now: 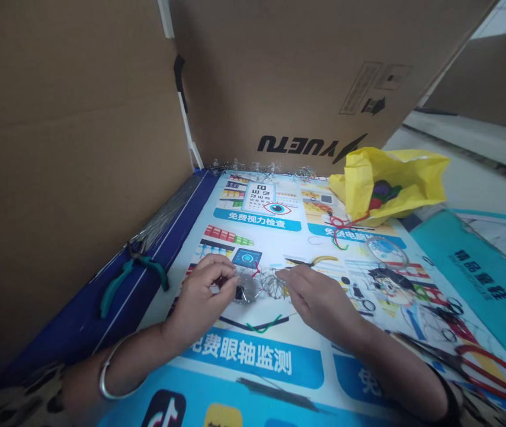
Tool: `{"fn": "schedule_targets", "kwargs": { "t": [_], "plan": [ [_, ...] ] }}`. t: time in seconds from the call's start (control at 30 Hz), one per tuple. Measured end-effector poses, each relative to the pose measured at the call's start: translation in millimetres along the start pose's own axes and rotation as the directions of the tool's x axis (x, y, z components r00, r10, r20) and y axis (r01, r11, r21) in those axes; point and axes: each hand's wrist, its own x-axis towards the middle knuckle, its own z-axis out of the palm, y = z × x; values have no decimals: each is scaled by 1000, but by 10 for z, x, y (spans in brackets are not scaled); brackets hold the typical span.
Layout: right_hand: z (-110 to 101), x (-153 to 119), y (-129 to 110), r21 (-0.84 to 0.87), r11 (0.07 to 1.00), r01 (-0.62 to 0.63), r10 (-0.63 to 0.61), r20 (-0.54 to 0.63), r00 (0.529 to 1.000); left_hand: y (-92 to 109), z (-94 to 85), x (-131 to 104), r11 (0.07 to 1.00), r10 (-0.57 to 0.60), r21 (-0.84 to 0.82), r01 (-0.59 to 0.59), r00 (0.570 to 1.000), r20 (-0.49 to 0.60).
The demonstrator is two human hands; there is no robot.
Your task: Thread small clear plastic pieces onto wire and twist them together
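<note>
Lying at the left edge of the printed sheet [164, 313], teal-handled pliers [118, 287] are followed by the left hand [206, 299], angled up from lower left, thumb and forefinger pinched on the silvery wire piece [248, 289]. At centre, this rounded, openwork piece is aligned lengthwise left to right, its right end pinched by the right hand [322, 299], angled in from lower right; beyond are seen a crinkled yellow bag [362, 184] and red-handled scissors [486, 370].

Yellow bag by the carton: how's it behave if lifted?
Yellow bag looks thin and creased, so likely floppy, deforming where pinched. Probably light for its size: only a few small coloured items show inside. Its mouth gapes, so tipping could spill them.
</note>
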Motion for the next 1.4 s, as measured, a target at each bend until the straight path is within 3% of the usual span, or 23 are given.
{"fn": "schedule_targets", "kwargs": {
  "t": [0.3,0.53,0.63,0.7,0.8,0.9,1.0,1.13,1.33,1.4],
  "plan": [
    [-9,12,10,54,997,-47,47,17,999,42,-6,0,999,36,30,-36,999,3],
    [71,-28,58,225,973,-48,103,-241,965,7,-24,7,1000,20,6,-20,1000,-17],
    [54,-23,32,372,924,-94,203,-264,943,-14,-25,9,1000,12,2,-12,1000,-22],
    [41,-17,9,507,840,-192,330,-197,923,-27,-23,9,1000,13,1,-13,999,-29],
    [39,-9,-5,720,606,-339,500,-13,866,-46,-20,9,1000,23,-1,-23,999,-45],
    [55,-1,9,831,407,-379,538,117,835,-59,-18,11,1000,28,3,-28,998,-49],
    [67,4,24,860,318,-399,562,168,810,-58,-18,14,1000,29,12,-28,999,-45],
    [62,3,36,849,338,-405,553,169,816,-43,-18,12,1000,15,11,-15,999,-51],
    [10,24,87,730,579,-362,520,11,854,-50,-16,43,999,19,39,-17,998,-57],
    [-19,49,99,726,578,-371,533,8,846,-60,-10,77,996,37,79,-32,997,-60]
  ]
}}
